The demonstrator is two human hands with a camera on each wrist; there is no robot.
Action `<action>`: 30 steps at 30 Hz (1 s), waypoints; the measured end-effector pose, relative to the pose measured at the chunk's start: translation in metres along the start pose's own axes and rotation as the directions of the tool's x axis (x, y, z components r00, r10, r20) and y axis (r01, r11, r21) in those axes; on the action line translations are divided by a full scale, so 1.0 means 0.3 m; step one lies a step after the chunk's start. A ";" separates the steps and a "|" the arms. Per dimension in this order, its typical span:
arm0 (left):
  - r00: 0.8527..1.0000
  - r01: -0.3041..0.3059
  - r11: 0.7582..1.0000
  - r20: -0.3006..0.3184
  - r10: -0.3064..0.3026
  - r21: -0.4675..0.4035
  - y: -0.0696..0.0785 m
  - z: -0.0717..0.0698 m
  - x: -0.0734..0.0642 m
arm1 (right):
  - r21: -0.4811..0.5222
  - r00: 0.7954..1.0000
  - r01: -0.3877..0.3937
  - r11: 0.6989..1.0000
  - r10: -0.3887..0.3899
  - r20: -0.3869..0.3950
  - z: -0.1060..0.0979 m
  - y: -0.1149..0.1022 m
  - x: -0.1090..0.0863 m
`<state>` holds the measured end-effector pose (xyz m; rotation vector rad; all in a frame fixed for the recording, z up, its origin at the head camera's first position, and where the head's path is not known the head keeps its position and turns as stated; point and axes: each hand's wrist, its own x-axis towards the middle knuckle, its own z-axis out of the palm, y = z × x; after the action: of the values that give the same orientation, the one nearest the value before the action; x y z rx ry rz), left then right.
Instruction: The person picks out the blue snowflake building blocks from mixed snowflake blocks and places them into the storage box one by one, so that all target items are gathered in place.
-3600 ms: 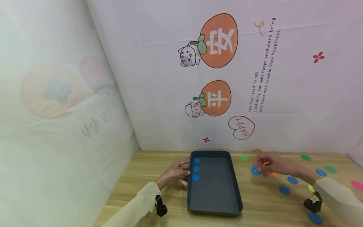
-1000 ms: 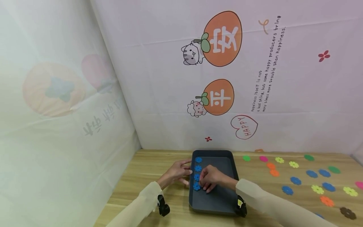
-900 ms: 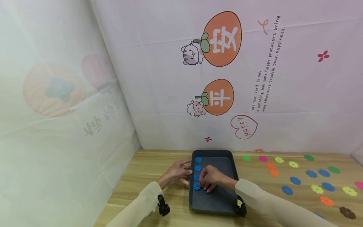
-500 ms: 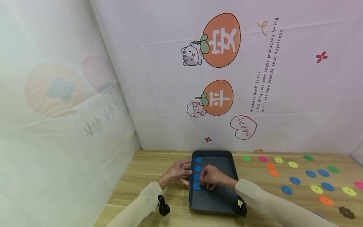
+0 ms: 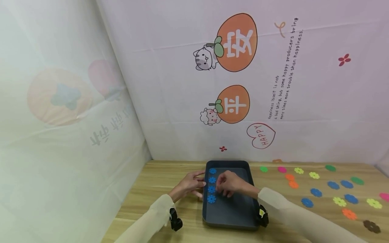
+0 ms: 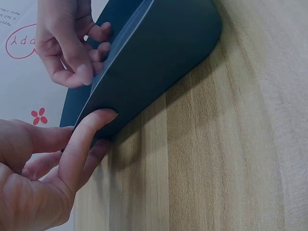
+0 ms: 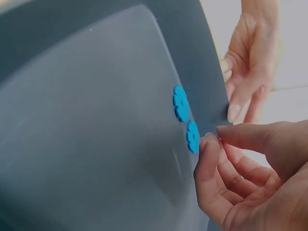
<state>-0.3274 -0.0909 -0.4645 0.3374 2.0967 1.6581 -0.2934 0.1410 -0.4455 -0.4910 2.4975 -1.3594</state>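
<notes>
Right hand is now clear of the near-end one of four blue flower pieces, lined up in the tray along its left wall, so that one looks placed imo. It hovers over the tray, fingers loosely bent, nothing visible in them. Left hand touches the tray's outer left side, fingers spread.

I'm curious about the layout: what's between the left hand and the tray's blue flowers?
In the head view, the tray's wall separates the left hand from the blue flowers.
</notes>
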 end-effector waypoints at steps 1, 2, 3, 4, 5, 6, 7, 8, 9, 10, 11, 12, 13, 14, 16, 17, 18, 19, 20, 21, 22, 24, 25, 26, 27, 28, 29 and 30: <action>1.000 0.000 1.000 0.000 0.000 -0.001 0.000 0.001 0.000 | 0.005 1.000 0.006 1.000 -0.006 -0.002 -0.007 0.001 -0.004; 1.000 -0.003 1.000 0.000 0.003 0.000 0.001 0.001 0.002 | 0.006 1.000 0.015 1.000 -0.015 -0.004 -0.016 0.003 -0.008; 1.000 -0.002 1.000 0.000 0.002 -0.003 0.001 0.003 0.002 | 0.005 1.000 0.023 1.000 -0.023 -0.004 -0.025 0.005 -0.013; 1.000 -0.003 1.000 0.001 0.003 -0.004 0.000 0.004 0.003 | 0.005 0.999 0.032 0.999 -0.032 -0.005 -0.034 0.008 -0.017; 1.000 -0.003 1.000 0.000 0.003 -0.004 0.000 0.004 0.004 | 0.006 0.999 0.044 0.999 -0.044 -0.007 -0.043 0.012 -0.021; 1.000 -0.002 1.000 -0.002 0.002 -0.005 -0.001 0.005 0.004 | 0.005 0.998 0.057 0.998 -0.057 -0.011 -0.053 0.016 -0.024; 1.000 0.000 1.000 -0.005 -0.001 -0.007 -0.002 0.006 0.004 | 0.004 0.997 0.077 0.997 -0.077 -0.012 -0.065 0.020 -0.027; 1.000 0.000 1.000 -0.008 0.000 -0.007 -0.003 0.005 0.005 | 0.001 0.995 0.101 0.995 -0.101 -0.016 -0.078 0.025 -0.031; 1.000 0.002 1.000 -0.011 -0.002 -0.009 -0.003 0.006 0.004 | -0.001 0.992 0.121 0.993 -0.121 -0.021 -0.090 0.030 -0.033; 1.000 0.002 1.000 -0.013 -0.002 -0.007 -0.003 0.006 0.003 | 0.000 0.990 0.138 0.990 -0.138 -0.029 -0.103 0.036 -0.033; 1.000 0.001 1.000 -0.015 -0.001 -0.005 -0.003 0.006 0.002 | 0.001 0.987 0.154 0.988 -0.154 -0.035 -0.117 0.042 -0.035; 1.000 0.001 1.000 -0.016 -0.001 -0.005 -0.003 0.006 0.002 | 0.001 0.985 0.167 0.986 -0.167 -0.040 -0.132 0.046 -0.037; 1.000 0.002 1.000 -0.016 -0.002 -0.007 -0.002 0.005 0.000 | 0.004 0.984 0.175 0.985 -0.174 -0.046 -0.148 0.050 -0.039; 1.000 0.001 1.000 -0.016 -0.001 -0.007 -0.001 0.005 -0.001 | 0.007 0.982 0.179 0.984 -0.179 -0.055 -0.163 0.055 -0.041; 1.000 -0.002 1.000 -0.013 0.002 -0.005 0.000 0.003 -0.002 | 0.009 0.982 0.178 0.984 -0.177 -0.071 -0.193 0.064 -0.041; 1.000 -0.004 1.000 -0.012 0.004 -0.004 -0.001 0.002 -0.002 | 0.011 0.981 0.177 0.984 -0.176 -0.079 -0.209 0.070 -0.043; 1.000 -0.006 1.000 -0.012 0.006 -0.005 -0.001 0.001 -0.002 | 0.010 0.981 0.174 0.985 -0.172 -0.089 -0.225 0.075 -0.045; 1.000 -0.009 1.000 -0.011 0.009 -0.004 -0.001 0.000 -0.001 | 0.014 0.981 0.169 0.986 -0.167 -0.095 -0.242 0.083 -0.046; 1.000 -0.010 1.000 -0.013 0.010 -0.004 -0.002 0.000 -0.001 | 0.014 0.981 0.168 0.986 -0.166 -0.102 -0.258 0.090 -0.049; 1.000 -0.010 1.000 -0.013 0.010 -0.004 -0.003 0.000 -0.001 | 0.012 0.982 0.160 0.987 -0.158 -0.106 -0.275 0.100 -0.050; 1.000 -0.011 1.000 -0.014 0.011 -0.003 -0.003 0.000 0.000 | 0.022 0.984 0.147 0.989 -0.144 -0.107 -0.294 0.113 -0.052; 1.000 -0.010 1.000 -0.015 0.010 -0.002 -0.002 0.001 0.000 | 0.019 0.983 0.148 0.989 -0.145 -0.114 -0.328 0.137 -0.064; 1.000 -0.008 1.000 -0.014 0.008 -0.001 -0.002 0.001 0.000 | 0.016 0.982 0.154 0.988 -0.151 -0.118 -0.344 0.151 -0.070; 1.000 -0.004 1.000 -0.016 0.004 0.000 -0.002 0.002 0.001 | 0.011 0.981 0.153 0.988 -0.151 -0.123 -0.359 0.163 -0.078; 1.000 -0.002 1.000 -0.015 0.002 0.001 -0.001 0.002 0.001 | 0.009 0.981 0.148 0.989 -0.146 -0.128 -0.375 0.176 -0.086; 1.000 -0.005 1.000 -0.015 0.005 0.005 0.000 0.002 0.001 | 0.007 0.980 0.145 0.989 -0.143 -0.138 -0.389 0.187 -0.097; 1.000 -0.001 1.000 -0.016 0.001 0.004 0.001 0.002 0.001 | 0.000 0.978 0.152 0.988 -0.150 -0.145 -0.403 0.196 -0.108; 1.000 0.001 1.000 -0.017 -0.001 0.005 0.002 0.002 0.002 | -0.003 0.977 0.146 0.989 -0.144 -0.155 -0.417 0.206 -0.117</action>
<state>-0.3277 -0.0900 -0.4642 0.3247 2.1130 1.6607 -0.3192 0.2815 -0.4293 -0.5981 2.6233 -1.5148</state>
